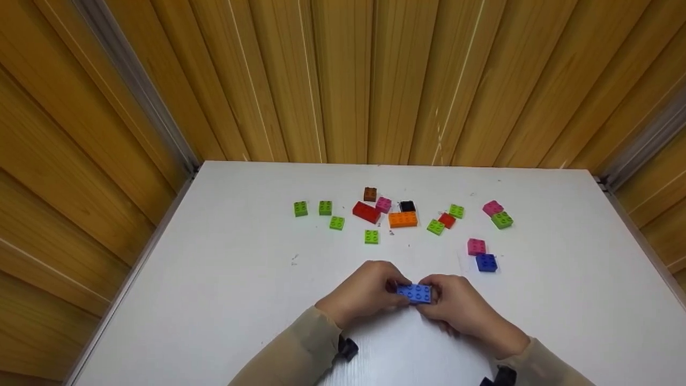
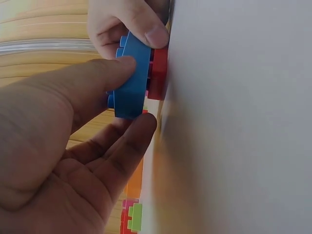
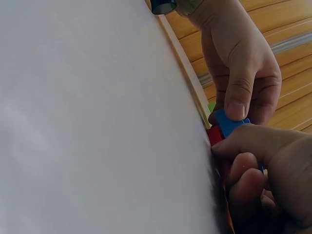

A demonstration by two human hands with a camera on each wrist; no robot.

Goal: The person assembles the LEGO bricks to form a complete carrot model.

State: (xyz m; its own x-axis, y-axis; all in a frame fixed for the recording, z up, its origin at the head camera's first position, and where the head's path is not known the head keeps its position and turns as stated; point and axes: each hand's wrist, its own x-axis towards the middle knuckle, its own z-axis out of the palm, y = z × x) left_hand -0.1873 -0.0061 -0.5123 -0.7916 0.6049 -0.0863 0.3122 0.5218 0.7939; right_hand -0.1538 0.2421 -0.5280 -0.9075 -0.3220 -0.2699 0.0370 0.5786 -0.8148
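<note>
Near the front middle of the table, both hands meet at a light blue brick (image 1: 415,293) with two rows of studs facing up. My left hand (image 1: 370,292) pinches its left end between thumb and fingers. Under the blue brick, a red brick (image 2: 158,73) shows in the left wrist view, close to the table, its studs facing the blue brick's underside. My right hand (image 1: 463,305) grips from the right, its thumb at the red brick's end. In the right wrist view the right fingers curl and hide much of both bricks.
Farther back on the white table (image 1: 241,300) lie several loose bricks, among them a long red one (image 1: 366,212), an orange one (image 1: 403,219) and a black one (image 1: 407,206). Pink (image 1: 476,246) and dark blue (image 1: 486,262) bricks lie right of the hands. Wood-patterned panels (image 1: 343,80) stand behind.
</note>
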